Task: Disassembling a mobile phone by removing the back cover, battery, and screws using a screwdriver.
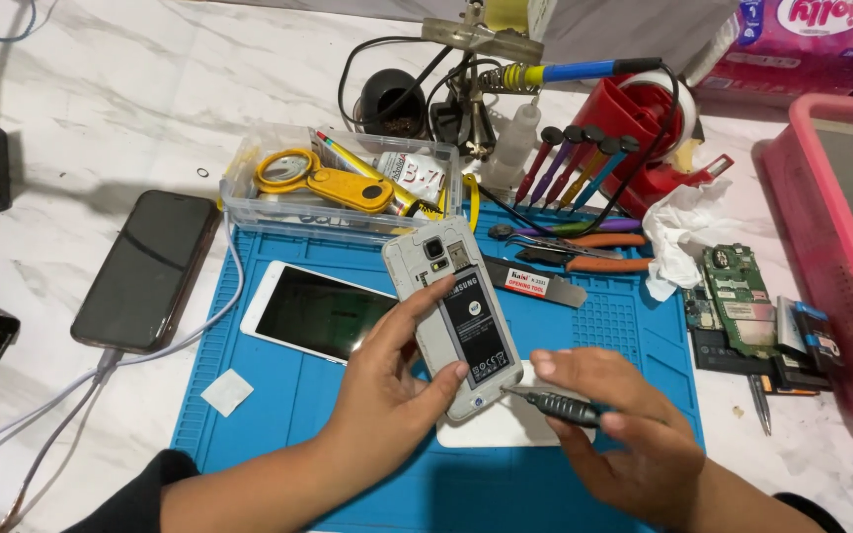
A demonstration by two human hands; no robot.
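My left hand (387,395) holds a silver phone (451,311) with its back cover off, black battery showing, tilted up over the blue work mat (278,395). My right hand (634,434) grips a small dark screwdriver (550,403), its tip touching the phone's lower right corner. A white back cover (505,424) lies on the mat under both hands. A white phone (313,311) lies face up on the mat to the left.
A clear box of tools (343,183) sits behind the mat. A black phone (145,268) on a cable lies left. Pliers and tweezers (584,252), a screwdriver rack (580,158), crumpled tissue (683,232), a green circuit board (737,301) and a pink basket (841,247) are to the right.
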